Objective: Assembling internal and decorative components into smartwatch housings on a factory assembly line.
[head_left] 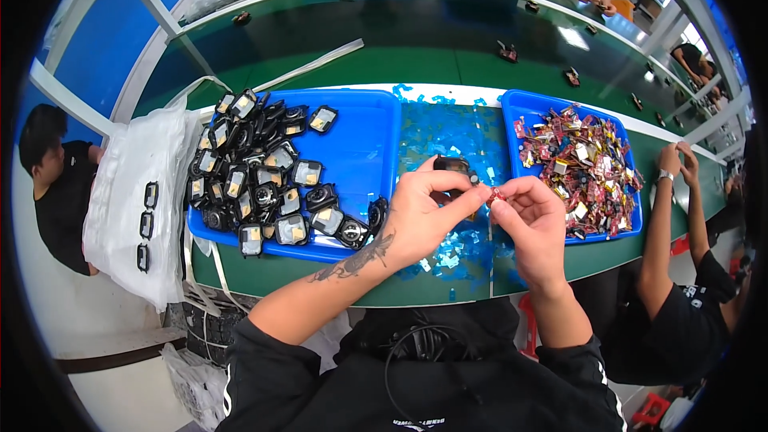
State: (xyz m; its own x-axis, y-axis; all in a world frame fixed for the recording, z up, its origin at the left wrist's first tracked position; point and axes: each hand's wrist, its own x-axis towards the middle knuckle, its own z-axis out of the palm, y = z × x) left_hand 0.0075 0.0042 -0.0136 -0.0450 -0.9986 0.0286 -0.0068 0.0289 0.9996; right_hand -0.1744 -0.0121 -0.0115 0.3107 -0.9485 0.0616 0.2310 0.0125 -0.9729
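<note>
My left hand [426,210] is closed around a black plastic case [452,165], whose far part shows above the fingers. Between the fingertips of my right hand [531,220] is a small red circuit board [494,195], pinched close to the left thumb. A small round grey part [474,179] shows beside the case; what it joins to is hidden. To the left, a blue tray [360,124] holds a heap of black watch-like cases [264,172]. Red circuit boards with silvery and yellow parts [580,168] fill another blue tray [512,104] to the right.
Bits of blue film [448,252] litter the green table [384,294] between the trays. Beyond runs a green conveyor belt [400,48] carrying scattered small parts. Three black cases [146,224] lie on white wrapping [120,192] at left. Co-workers' hands [678,160] are at the right.
</note>
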